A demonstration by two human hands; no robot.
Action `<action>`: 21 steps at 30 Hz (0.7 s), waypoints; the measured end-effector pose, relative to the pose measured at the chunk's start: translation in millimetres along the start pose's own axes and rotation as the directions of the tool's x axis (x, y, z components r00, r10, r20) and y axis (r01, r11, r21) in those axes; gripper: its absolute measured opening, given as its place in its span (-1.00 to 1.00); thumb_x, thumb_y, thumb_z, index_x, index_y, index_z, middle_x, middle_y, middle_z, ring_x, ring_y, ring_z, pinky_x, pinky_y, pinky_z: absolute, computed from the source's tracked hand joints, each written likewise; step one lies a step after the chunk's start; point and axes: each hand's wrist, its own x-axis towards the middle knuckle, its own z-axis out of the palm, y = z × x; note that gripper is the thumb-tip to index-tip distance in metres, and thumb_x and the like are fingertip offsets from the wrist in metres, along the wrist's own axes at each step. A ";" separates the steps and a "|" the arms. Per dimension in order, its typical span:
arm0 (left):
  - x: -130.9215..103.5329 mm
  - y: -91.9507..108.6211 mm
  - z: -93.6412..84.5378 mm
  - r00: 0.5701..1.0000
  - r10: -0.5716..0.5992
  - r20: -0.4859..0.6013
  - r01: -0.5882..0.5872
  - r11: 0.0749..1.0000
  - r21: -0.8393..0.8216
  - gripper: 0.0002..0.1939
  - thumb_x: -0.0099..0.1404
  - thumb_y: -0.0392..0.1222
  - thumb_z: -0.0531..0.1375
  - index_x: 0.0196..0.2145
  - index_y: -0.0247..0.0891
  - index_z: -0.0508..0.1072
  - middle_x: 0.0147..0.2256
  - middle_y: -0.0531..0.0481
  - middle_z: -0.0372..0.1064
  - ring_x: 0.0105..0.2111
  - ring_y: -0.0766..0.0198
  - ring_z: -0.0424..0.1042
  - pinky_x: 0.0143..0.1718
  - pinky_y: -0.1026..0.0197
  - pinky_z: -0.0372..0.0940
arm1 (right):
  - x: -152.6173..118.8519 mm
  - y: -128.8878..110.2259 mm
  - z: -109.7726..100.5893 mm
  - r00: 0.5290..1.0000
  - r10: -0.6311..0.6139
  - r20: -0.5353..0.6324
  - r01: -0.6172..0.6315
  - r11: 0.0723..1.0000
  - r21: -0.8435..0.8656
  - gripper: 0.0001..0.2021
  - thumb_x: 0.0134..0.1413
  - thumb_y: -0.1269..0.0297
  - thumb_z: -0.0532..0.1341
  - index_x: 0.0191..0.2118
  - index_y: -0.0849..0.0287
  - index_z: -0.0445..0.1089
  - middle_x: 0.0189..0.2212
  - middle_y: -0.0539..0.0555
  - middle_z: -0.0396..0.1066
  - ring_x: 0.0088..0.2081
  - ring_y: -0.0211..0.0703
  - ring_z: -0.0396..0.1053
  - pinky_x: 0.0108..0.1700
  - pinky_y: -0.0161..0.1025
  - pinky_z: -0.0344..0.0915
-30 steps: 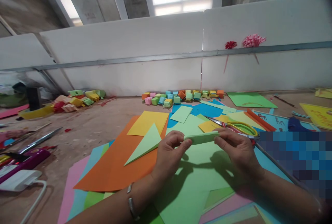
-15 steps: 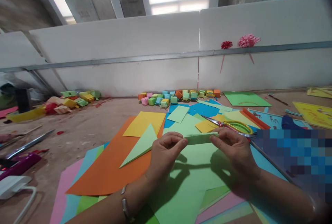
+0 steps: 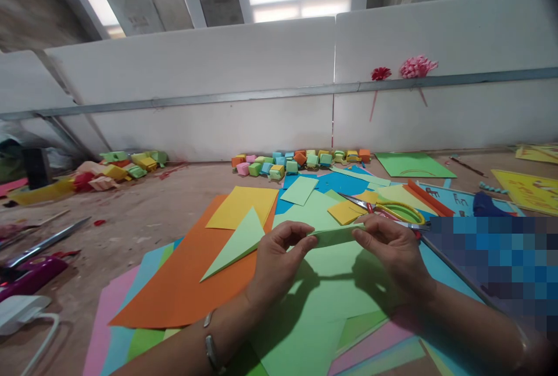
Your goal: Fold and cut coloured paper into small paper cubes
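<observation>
A narrow folded strip of light green paper (image 3: 335,237) is stretched between my two hands, just above the pale green sheets (image 3: 335,294). My left hand (image 3: 281,257) pinches its left end between thumb and fingers. At the other end, my right hand (image 3: 392,251) pinches it the same way. Left of my left hand lies a folded light green paper triangle (image 3: 238,243), on an orange sheet (image 3: 174,289) and partly on a yellow sheet (image 3: 244,204). Scissors with yellow and red handles (image 3: 392,211) rest just beyond my right hand.
Several small folded paper boxes (image 3: 300,161) line the back by the white board (image 3: 196,132). More folded pieces (image 3: 131,167) lie at the back left. A white charger (image 3: 21,312) and a purple tool (image 3: 39,274) sit at left. A green sheet (image 3: 414,164) lies back right.
My left hand has shifted very slightly to the right, and the strip now tilts a little more, its left end lower. Otherwise the grip of both hands looks the same.
</observation>
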 end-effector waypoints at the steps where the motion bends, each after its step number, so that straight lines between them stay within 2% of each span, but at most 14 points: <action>1: -0.1 0.0 0.0 1.000 0.002 -0.001 -0.002 1.000 -0.002 -0.83 0.03 -0.15 0.37 -0.44 -0.28 0.54 -0.47 0.02 0.45 -0.44 0.31 0.42 -0.37 0.30 0.33 | 0.5 -0.9 -0.1 1.000 0.008 0.006 -0.008 1.000 -0.003 -0.76 -0.04 0.24 0.37 -0.58 0.14 0.35 -0.44 0.02 0.39 -0.33 -0.19 0.35 -0.25 -0.26 0.30; 9: -1.5 1.3 1.8 0.998 -0.061 -0.008 0.061 0.998 0.007 -0.79 0.03 -0.09 0.36 -0.45 -0.29 0.53 -0.47 0.00 0.45 -0.44 0.30 0.39 -0.37 0.28 0.30 | 2.7 -4.0 1.5 0.993 0.114 -0.017 -0.113 0.993 0.031 -0.76 -0.09 0.20 0.39 -0.59 0.14 0.37 -0.44 0.02 0.38 -0.37 -0.21 0.32 -0.32 -0.28 0.27; 13: -0.9 3.6 1.3 0.998 -0.059 0.026 0.058 0.997 0.045 -0.78 0.07 -0.06 0.32 -0.45 -0.29 0.49 -0.48 0.00 0.42 -0.44 0.28 0.38 -0.39 0.27 0.28 | 2.6 -5.0 2.5 0.993 0.110 -0.031 -0.109 0.994 0.032 -0.77 -0.06 0.21 0.37 -0.58 0.13 0.37 -0.48 0.01 0.36 -0.42 -0.23 0.30 -0.39 -0.29 0.26; 15: -0.7 5.3 0.5 0.996 -0.026 0.084 0.016 0.993 0.115 -0.81 0.11 -0.09 0.28 -0.46 -0.28 0.45 -0.50 0.03 0.38 -0.46 0.30 0.35 -0.41 0.27 0.26 | 2.8 -5.9 2.0 0.997 0.064 -0.035 -0.064 0.998 0.000 -0.78 -0.05 0.24 0.35 -0.59 0.12 0.36 -0.49 0.00 0.36 -0.42 -0.23 0.31 -0.39 -0.29 0.27; 18: -2.1 6.0 -0.2 0.976 0.062 0.207 -0.120 0.952 0.280 -0.89 0.14 -0.18 0.22 -0.48 -0.26 0.40 -0.53 0.07 0.31 -0.50 0.32 0.28 -0.45 0.28 0.22 | 2.2 -6.9 0.5 0.998 -0.055 -0.020 0.052 0.993 -0.102 -0.78 -0.04 0.30 0.34 -0.59 0.12 0.32 -0.47 0.00 0.39 -0.36 -0.21 0.36 -0.28 -0.28 0.31; 21: -4.5 3.8 0.3 0.951 0.158 0.266 -0.258 0.879 0.400 -0.90 0.11 -0.21 0.25 -0.38 -0.26 0.48 -0.55 0.09 0.29 -0.52 0.33 0.25 -0.46 0.29 0.20 | -0.5 -6.9 -0.6 0.984 -0.171 0.056 0.178 0.966 -0.189 -0.77 0.01 0.36 0.32 -0.56 0.12 0.29 -0.45 -0.01 0.40 -0.34 -0.21 0.38 -0.24 -0.27 0.31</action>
